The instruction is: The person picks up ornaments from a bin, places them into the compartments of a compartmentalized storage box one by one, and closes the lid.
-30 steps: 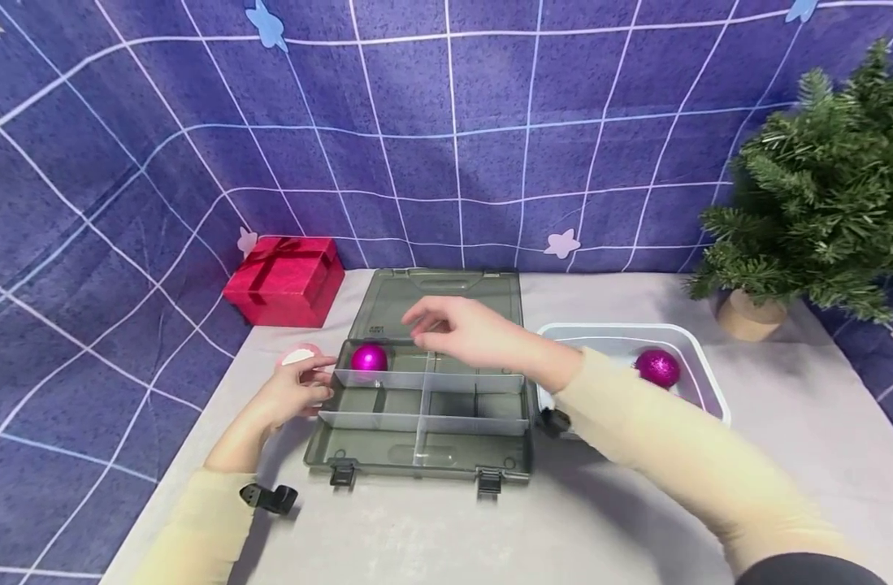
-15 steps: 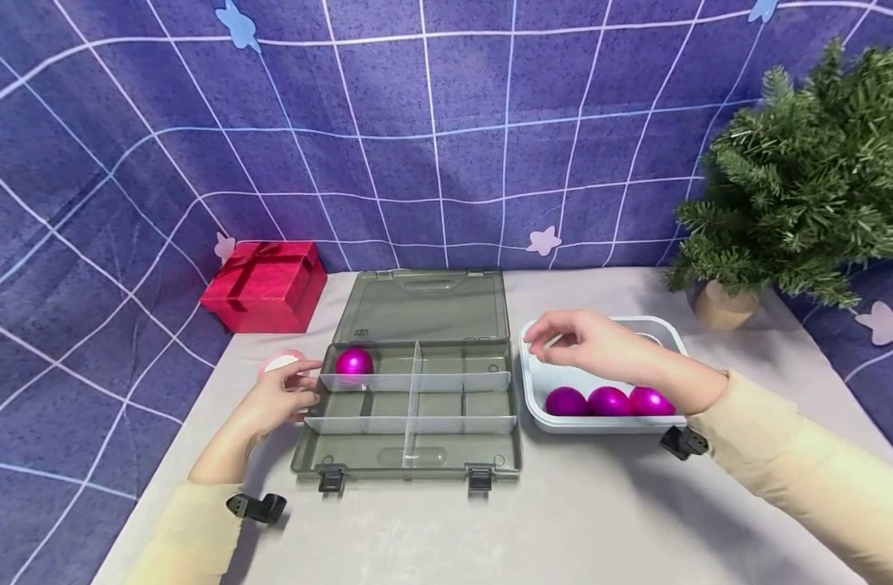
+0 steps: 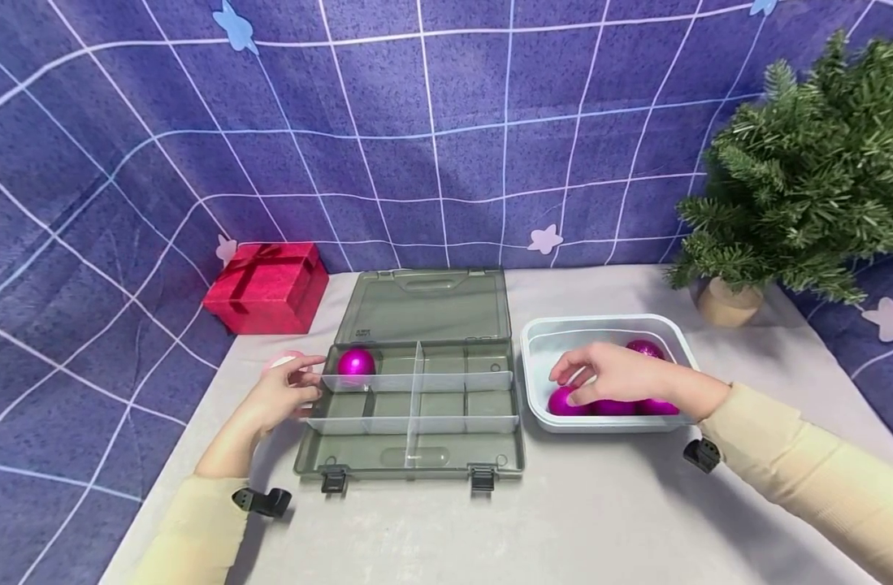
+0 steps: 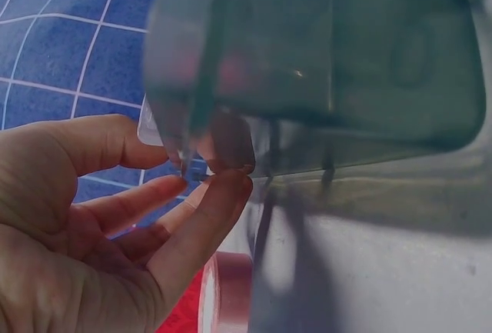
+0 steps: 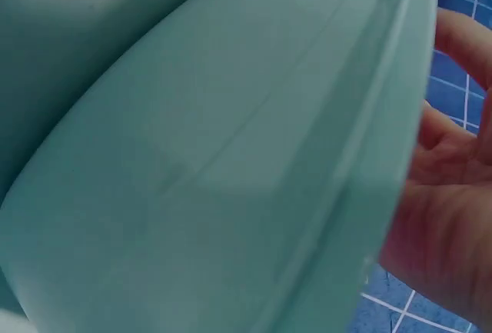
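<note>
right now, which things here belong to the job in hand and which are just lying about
Seem part of the job:
divided box, left hand at its side
white tub, right hand over it
magenta balls, in both containers

Seem just lying about:
red gift box
pink roll
small tree

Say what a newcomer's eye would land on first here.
Likely the shiny magenta ball, alone at the back left of the open divided case. Next, the right hand over more magenta balls in the white tub on the case's right. Then the red gift box, back left, and green tree, back right.
</note>
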`<state>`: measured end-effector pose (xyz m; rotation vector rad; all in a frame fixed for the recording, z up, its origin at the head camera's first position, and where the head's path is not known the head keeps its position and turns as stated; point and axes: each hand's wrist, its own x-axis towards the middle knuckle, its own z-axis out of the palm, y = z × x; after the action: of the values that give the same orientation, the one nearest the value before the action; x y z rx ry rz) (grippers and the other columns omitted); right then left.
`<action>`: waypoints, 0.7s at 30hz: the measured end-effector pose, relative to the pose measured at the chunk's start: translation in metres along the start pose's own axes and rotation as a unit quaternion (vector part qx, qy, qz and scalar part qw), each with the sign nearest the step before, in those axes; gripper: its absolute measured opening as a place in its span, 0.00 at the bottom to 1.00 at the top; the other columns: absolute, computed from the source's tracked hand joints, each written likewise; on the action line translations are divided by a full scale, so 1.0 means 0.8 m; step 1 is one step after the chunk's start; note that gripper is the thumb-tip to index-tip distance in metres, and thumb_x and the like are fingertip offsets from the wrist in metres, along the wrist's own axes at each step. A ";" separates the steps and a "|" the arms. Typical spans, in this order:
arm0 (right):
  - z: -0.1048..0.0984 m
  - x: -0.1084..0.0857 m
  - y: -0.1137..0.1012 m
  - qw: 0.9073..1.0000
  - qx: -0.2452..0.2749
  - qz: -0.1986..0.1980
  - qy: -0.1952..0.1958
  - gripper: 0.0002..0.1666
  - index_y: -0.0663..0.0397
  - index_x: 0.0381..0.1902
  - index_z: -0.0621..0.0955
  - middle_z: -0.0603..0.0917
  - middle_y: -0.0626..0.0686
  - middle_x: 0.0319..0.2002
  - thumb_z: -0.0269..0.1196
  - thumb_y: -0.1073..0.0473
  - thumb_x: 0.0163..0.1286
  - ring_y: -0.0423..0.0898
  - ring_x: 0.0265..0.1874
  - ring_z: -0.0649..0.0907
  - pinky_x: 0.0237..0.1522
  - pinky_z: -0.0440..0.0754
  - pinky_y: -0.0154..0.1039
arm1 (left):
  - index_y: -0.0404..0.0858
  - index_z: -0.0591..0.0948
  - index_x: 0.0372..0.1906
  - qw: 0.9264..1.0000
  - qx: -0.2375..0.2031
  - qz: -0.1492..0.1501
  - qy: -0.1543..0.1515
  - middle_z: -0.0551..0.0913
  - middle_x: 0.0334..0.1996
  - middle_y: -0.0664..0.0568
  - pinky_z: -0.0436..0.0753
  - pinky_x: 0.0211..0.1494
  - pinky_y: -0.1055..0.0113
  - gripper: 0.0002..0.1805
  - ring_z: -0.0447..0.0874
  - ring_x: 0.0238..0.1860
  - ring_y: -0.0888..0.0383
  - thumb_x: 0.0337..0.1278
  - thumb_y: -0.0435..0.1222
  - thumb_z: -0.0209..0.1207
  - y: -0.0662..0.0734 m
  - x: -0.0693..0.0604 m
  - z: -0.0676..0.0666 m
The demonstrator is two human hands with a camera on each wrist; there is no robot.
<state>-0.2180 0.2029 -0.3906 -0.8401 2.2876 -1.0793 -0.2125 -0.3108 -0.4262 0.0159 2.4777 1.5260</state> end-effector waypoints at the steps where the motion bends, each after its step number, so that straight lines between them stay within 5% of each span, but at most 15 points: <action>1: 0.000 0.001 0.001 1.000 -0.007 0.000 -0.006 0.23 0.70 0.53 0.81 0.85 0.60 0.50 0.70 0.63 0.62 0.61 0.52 0.85 0.55 0.81 0.51 | 0.23 0.63 0.73 1.000 0.001 0.000 -0.001 0.76 0.51 0.30 0.87 0.40 0.50 0.35 0.80 0.39 0.58 0.58 0.21 0.56 0.000 0.000 -0.001; 12: -0.002 0.008 0.009 0.998 -0.053 0.002 -0.046 0.23 0.61 0.50 0.83 0.86 0.52 0.46 0.71 0.65 0.54 0.53 0.46 0.86 0.54 0.82 0.52 | 0.25 0.63 0.74 1.000 -0.020 0.005 -0.006 0.76 0.55 0.27 0.86 0.43 0.50 0.36 0.81 0.41 0.60 0.59 0.22 0.57 -0.008 0.003 -0.001; 21: -0.012 0.009 0.004 0.997 -0.069 0.008 -0.021 0.21 0.58 0.50 0.84 0.86 0.49 0.46 0.73 0.57 0.60 0.52 0.47 0.86 0.53 0.81 0.49 | 0.25 0.60 0.75 0.998 -0.061 0.006 -0.018 0.76 0.55 0.30 0.85 0.48 0.47 0.36 0.82 0.43 0.61 0.62 0.23 0.57 -0.016 0.000 -0.005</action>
<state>-0.2305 0.2045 -0.3885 -0.8872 2.3510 -0.8971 -0.2117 -0.3202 -0.4354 0.0377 2.3569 1.6656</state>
